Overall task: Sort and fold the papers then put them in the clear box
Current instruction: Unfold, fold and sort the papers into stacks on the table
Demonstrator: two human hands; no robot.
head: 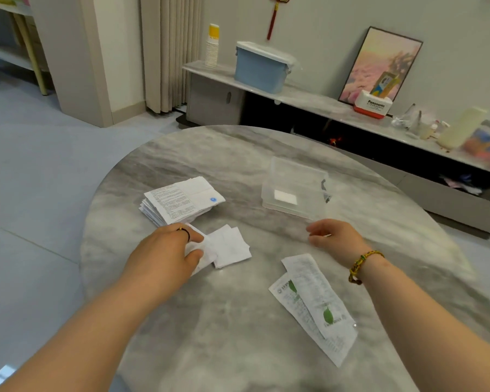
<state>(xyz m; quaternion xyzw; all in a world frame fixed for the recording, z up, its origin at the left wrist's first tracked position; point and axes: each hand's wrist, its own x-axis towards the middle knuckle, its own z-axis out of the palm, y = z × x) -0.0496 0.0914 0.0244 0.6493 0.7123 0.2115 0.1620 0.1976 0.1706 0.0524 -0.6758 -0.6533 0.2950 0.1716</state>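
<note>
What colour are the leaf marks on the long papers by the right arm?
Green leaf marks on white long papers; clearest in the head view.

Obscured items
Centre: folded papers (229, 247) partly under left hand (167, 247); paper stack (178, 199) print illegible; right hand (334, 236) blurred.

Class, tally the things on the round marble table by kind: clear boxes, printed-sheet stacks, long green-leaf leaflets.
Clear plastic box: 1
Stack of printed white sheets: 1
Long white leaflets with green leaf print: 2
Total: 4
</note>
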